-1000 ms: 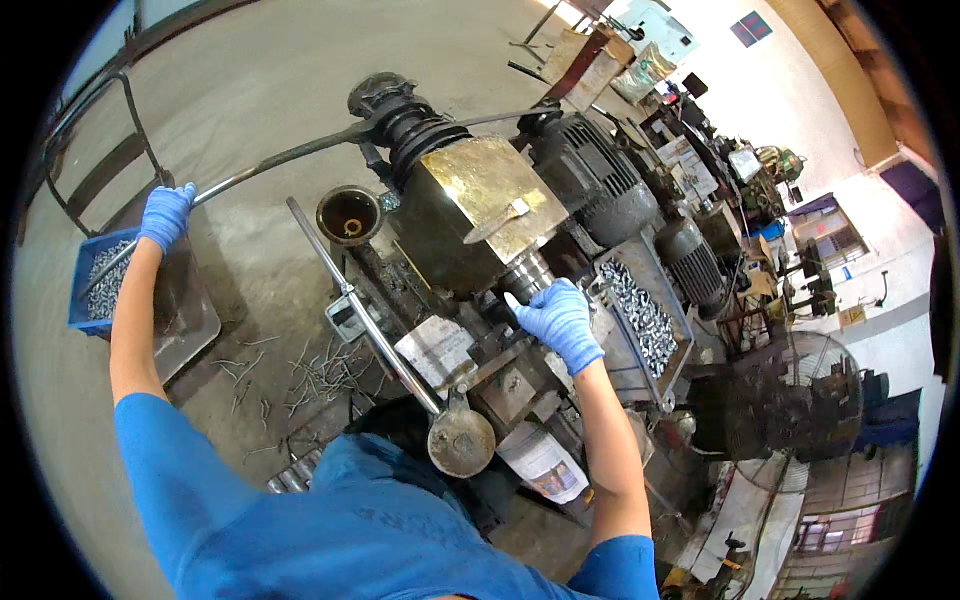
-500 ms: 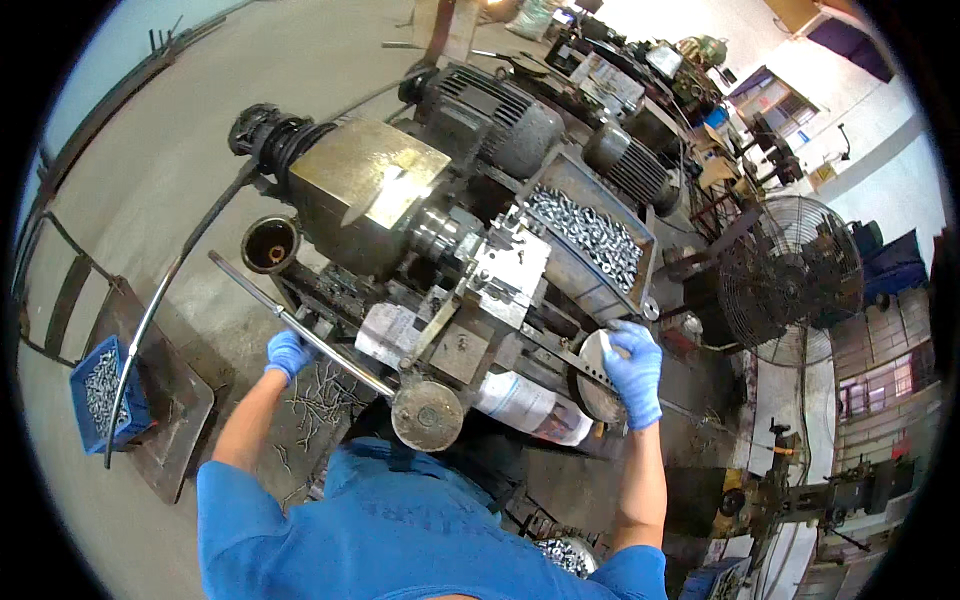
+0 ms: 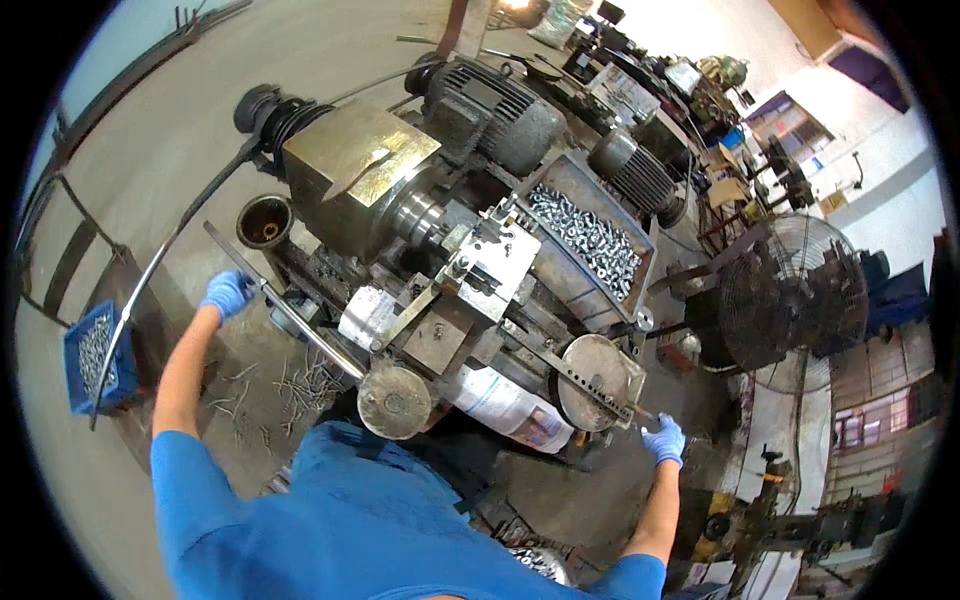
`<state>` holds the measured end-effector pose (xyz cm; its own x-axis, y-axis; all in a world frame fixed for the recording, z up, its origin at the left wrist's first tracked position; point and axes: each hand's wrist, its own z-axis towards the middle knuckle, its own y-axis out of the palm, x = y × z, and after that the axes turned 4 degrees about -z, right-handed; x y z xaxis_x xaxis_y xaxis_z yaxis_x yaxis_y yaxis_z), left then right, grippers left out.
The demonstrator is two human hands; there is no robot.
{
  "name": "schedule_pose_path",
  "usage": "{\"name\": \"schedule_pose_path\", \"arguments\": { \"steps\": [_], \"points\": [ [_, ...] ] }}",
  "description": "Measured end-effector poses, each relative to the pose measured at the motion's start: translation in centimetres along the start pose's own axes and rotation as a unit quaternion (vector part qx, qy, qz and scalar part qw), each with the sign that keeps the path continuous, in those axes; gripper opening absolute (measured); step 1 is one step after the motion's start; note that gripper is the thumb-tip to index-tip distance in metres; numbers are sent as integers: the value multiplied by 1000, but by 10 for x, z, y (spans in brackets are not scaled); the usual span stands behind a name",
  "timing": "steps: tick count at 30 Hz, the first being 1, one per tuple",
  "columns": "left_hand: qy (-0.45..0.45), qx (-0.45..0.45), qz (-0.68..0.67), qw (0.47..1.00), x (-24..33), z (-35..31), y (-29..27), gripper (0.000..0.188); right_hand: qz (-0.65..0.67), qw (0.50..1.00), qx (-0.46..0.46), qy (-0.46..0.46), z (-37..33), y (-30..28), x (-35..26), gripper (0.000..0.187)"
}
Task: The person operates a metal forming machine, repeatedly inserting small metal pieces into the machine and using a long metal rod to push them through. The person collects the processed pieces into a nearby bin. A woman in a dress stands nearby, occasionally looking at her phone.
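A long metal lever bar [image 3: 318, 340] slants beside the metalworking machine [image 3: 490, 262]. My left hand [image 3: 229, 294], in a blue glove, is next to its upper part. The fingers look loose and apart, not wrapped round the bar; whether they touch it is unclear. On the right, a flat bar with holes [image 3: 592, 388] crosses a round disc [image 3: 598, 365] and ends in a short handle [image 3: 642, 411]. My gloved right hand [image 3: 663, 441] is closed at the outer end of this handle, partly covering it.
Small metal parts fill a grey bin [image 3: 550, 283] behind the machine and a blue crate [image 3: 72, 365] at the left. Metal scraps [image 3: 310, 388] litter the floor. A large caged fan [image 3: 795, 290] stands at the right. A thin curved rod [image 3: 160, 262] arches past my left arm.
My left hand has moved up and left along the lever bar. My right hand has shifted down and right, off the disc, to the handle's end; more of the disc shows.
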<state>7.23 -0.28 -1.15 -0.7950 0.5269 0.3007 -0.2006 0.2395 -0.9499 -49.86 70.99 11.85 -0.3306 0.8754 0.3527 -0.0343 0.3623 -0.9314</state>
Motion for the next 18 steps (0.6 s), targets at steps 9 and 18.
{"name": "schedule_pose_path", "arguments": {
  "steps": [9,18],
  "points": [
    [-220,214,-547,779,37,-12,-58,34,5,986,33,162,-55,64,64,45],
    [-261,342,-641,636,74,38,-7,18,102,964,-60,239,-291,132,107,51]
  ]
}}
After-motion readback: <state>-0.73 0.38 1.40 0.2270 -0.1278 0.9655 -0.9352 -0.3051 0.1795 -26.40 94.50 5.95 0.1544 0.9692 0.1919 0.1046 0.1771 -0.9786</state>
